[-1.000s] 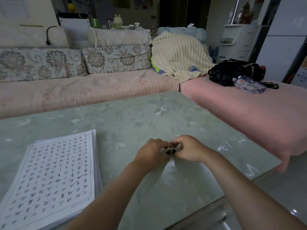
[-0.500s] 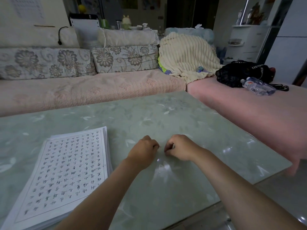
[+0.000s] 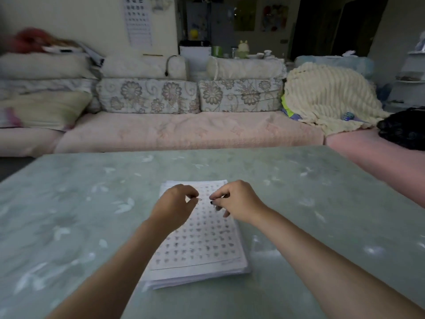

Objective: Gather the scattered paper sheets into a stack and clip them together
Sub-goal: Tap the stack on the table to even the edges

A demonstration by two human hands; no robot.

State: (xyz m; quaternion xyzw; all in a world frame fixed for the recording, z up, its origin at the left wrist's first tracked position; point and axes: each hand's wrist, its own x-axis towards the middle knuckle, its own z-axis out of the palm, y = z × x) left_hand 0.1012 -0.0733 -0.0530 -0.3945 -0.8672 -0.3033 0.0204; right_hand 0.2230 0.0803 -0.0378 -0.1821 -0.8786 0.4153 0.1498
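View has swung left since earlier: the paper stack [image 3: 200, 238] now sits centred under both hands instead of off to the left on the green table [image 3: 69, 215]. Left hand [image 3: 174, 208] pinches a small silvery clip piece [image 3: 199, 199]. Right hand [image 3: 239, 203] pinches a small dark clip [image 3: 212, 202], other fingers curled. Hands slightly apart, over the stack's far end.

Both our forearms reach forward, bare, converging toward centre. Left hand [image 3: 175, 204]: knuckles up, thumb and forefinger pinched together at the tips. Right hand [image 3: 236, 202]: likewise pinched, remaining fingers curled loosely under. The two hands are near each other, fingertips facing, not touching.
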